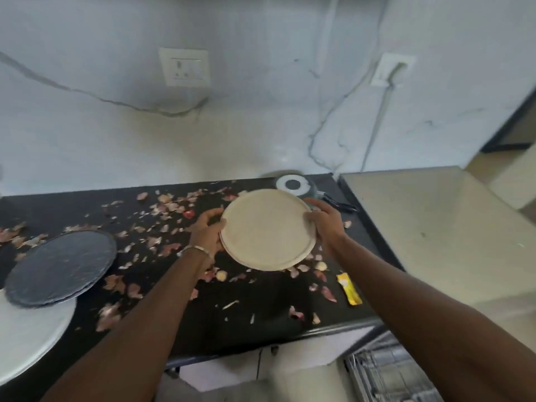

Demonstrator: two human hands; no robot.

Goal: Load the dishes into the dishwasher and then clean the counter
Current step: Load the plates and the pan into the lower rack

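Fingers (218,224) of the left hand (207,230) curl over the left rim of a round beige plate (266,232), and those of the right hand (326,224) hook over its right rim, so both hands pinch the plate by its edges. It appears lifted clear of the black counter (179,317), tilted with its far edge higher. A doubled line along the near rim may mean two stacked plates, though blur leaves that unsure.

Just behind the plate, a dark pan with a pale ring (294,184) sits by the wall, its handle pointing right. Onion and garlic skins (162,242) litter the counter all round, and a yellow sachet (349,288) lies near the right edge. Well to the left, a dark slate plate (61,266) rests partly on a white round dish (32,338) that the picture's edge cuts off.

As a judgement, the step in hand is carrying this plate to the wire dishwasher rack (388,372), of which only a corner shows at lower right. It would go best with the two-handed edge grip kept firm, the plate turned upright before it meets the rack, and any clinging skins shaken off over the counter first. Which slots are free cannot be told, since most of the rack lies out of view. The plate's underside and the fingers beneath it are hidden.
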